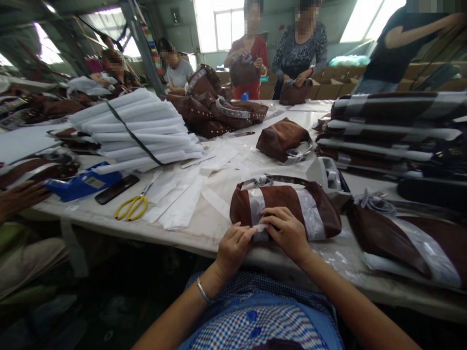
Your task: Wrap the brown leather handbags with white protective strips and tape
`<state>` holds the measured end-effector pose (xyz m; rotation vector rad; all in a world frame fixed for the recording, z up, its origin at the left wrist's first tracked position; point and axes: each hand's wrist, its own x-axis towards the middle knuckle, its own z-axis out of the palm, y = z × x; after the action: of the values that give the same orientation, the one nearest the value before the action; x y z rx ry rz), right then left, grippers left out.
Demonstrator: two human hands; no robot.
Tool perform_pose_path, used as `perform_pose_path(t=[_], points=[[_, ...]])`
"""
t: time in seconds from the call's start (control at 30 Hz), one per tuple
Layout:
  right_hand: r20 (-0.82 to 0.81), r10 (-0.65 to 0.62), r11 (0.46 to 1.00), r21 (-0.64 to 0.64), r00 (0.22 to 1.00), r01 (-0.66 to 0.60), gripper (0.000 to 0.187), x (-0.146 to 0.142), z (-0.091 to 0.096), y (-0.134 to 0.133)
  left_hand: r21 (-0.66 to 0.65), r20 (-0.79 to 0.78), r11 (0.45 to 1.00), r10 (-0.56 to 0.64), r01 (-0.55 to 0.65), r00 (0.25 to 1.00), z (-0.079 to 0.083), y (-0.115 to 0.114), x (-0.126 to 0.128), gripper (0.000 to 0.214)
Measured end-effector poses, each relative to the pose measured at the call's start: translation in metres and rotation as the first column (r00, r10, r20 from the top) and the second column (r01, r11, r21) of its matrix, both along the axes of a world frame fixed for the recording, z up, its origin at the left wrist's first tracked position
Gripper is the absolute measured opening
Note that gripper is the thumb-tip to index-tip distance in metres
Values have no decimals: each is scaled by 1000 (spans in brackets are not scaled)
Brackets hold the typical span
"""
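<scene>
A brown handbag (284, 206) lies on the table edge in front of me, wrapped with two whitish paper strips. My left hand (233, 245) and my right hand (286, 232) meet at the bag's lower front. Both pinch the end of the left paper strip (257, 206) against the bag, fingers curled. A bangle sits on my left wrist.
Yellow scissors (132, 206), a black phone (116, 189) and a blue tool (82, 183) lie at the left by a bundle of white paper (134, 129). More brown bags (282, 138) lie about; wrapped bags are stacked at the right (394, 133). Another person's hand (20, 197) rests at far left. Several people work across the table.
</scene>
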<state>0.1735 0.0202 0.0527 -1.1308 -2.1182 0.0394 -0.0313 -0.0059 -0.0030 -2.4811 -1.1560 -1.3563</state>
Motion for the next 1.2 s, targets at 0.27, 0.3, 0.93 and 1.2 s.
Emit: perform_pose_path(t=[0.27, 0.3, 0.93, 1.2], points=[[28, 3, 999, 41, 1000, -4, 15, 5, -2, -2, 25, -6, 999, -27, 27, 1000, 7, 0, -1, 33], [36, 22, 996, 90, 999, -26, 17, 6, -3, -4, 28, 4, 999, -25, 25, 1000, 7, 0, 0, 33], [34, 107, 984, 140, 994, -110, 24, 13, -15, -14, -132, -20, 991, -22, 19, 1000, 24, -2, 1, 24], [-20, 184, 978, 107, 983, -181, 26, 17, -14, -36, -74, -46, 996, -56, 53, 997, 23, 5, -7, 25]])
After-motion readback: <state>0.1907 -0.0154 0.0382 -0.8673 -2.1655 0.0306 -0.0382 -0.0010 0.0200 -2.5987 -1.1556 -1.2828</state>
